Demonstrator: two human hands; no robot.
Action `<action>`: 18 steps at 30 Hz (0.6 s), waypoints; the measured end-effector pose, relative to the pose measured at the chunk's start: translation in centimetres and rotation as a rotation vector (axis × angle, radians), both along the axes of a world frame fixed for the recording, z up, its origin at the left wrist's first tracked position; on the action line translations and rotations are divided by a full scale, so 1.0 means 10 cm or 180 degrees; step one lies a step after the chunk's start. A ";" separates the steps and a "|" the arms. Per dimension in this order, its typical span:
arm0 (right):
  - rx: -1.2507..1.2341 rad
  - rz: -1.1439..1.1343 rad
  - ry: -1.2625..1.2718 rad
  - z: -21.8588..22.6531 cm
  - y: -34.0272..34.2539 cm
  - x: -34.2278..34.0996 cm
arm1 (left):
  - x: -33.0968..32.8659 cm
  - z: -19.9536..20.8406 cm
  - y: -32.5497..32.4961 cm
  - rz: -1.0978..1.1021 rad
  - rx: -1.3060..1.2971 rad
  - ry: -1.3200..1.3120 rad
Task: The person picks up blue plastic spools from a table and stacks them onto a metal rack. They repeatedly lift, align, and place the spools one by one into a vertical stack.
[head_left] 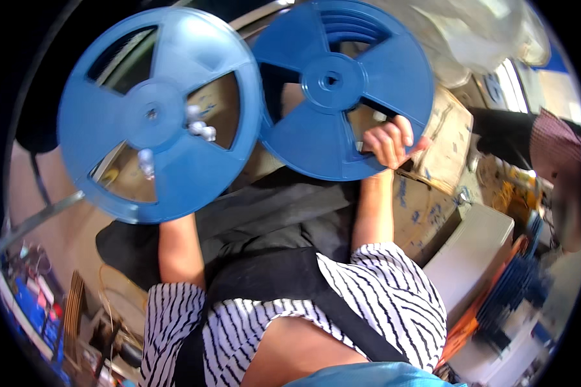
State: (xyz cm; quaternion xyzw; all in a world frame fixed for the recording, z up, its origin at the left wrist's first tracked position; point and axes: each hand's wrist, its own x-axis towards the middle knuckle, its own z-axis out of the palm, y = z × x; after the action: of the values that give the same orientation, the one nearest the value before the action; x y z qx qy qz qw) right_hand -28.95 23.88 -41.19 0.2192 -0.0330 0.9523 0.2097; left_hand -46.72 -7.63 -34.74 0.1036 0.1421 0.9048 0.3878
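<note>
Cluttered boxes [432,155] behind; left hand [174,138] hidden behind left reel [158,113].

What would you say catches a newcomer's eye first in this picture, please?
Two big blue plastic reels fill the top of the view, held up side by side. The left reel hides most of the left hand, whose fingertips poke through its spokes, while the right hand grips the lower rim of the right reel. Below them is the person's black-and-white striped top.
</note>
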 end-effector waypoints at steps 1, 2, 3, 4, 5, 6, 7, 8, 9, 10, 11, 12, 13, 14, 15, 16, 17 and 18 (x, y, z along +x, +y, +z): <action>-0.0088 0.0002 0.0031 0.03 -0.01 -0.01 | -0.04 -0.03 -0.05 0.0101 -0.0211 0.0014; -0.0194 -0.0001 0.0064 0.08 -0.02 -0.02 | -0.11 -0.04 -0.10 -0.0013 -0.0340 -0.0032; -0.0262 -0.0027 0.0081 0.09 -0.04 -0.03 | -0.17 -0.02 -0.17 -0.0096 -0.0508 -0.0060; -0.0330 -0.0049 0.0097 0.10 -0.04 -0.02 | -0.19 0.00 -0.19 -0.0175 -0.0677 -0.0087; -0.0369 -0.0092 0.0090 0.09 -0.05 -0.03 | -0.12 0.10 -0.15 0.0359 -0.1028 -0.0280; -0.0436 -0.0089 0.0052 0.09 -0.05 -0.03 | -0.08 0.09 -0.12 0.0440 -0.1042 -0.0279; -0.0466 -0.0096 0.0033 0.08 -0.04 -0.04 | -0.08 0.06 -0.13 0.0422 -0.1257 -0.0353; -0.0501 -0.0102 0.0013 0.08 -0.05 -0.05 | -0.09 0.06 -0.14 0.0402 -0.1475 -0.0427; -0.0588 -0.0146 -0.0109 0.10 -0.08 -0.04 | -0.10 0.07 -0.15 0.0123 -0.1295 -0.0604; -0.0671 -0.0166 -0.0193 0.12 -0.08 -0.04 | -0.07 0.06 -0.09 0.0488 -0.1888 -0.0538; -0.0667 -0.0169 -0.0234 0.13 -0.10 -0.06 | -0.04 0.09 0.01 0.0642 -0.2379 -0.0249; -0.0644 -0.0163 -0.0260 0.12 -0.11 -0.08 | -0.01 0.08 0.11 0.0803 -0.2845 0.0057; -0.0523 -0.0119 -0.0319 0.13 -0.14 -0.10 | 0.03 0.00 0.19 0.0841 -0.2875 0.0146; -0.0405 -0.0063 -0.0362 0.16 -0.18 -0.12 | 0.02 -0.11 0.23 0.0696 -0.3242 0.0517; -0.0284 0.0005 -0.0389 0.18 -0.23 -0.16 | 0.04 -0.09 0.43 0.0671 -0.3045 0.1026; -0.0024 0.0120 -0.0461 0.23 -0.29 -0.20 | 0.15 0.04 0.53 0.0219 -0.3319 0.1498; 0.0133 0.0405 -0.0504 0.32 -0.42 -0.29 | 0.22 -0.07 0.67 0.0156 -0.3206 0.1447; 0.0265 0.0698 -0.0539 0.39 -0.57 -0.36 | 0.29 -0.16 0.81 0.0102 -0.3120 0.1404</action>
State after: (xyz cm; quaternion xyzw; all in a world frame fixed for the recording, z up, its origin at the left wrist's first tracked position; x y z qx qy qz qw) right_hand -32.55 18.23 -37.28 0.1489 -0.0659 0.9824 0.0917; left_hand -43.86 0.45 -36.39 0.0959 0.6274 0.6949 0.3379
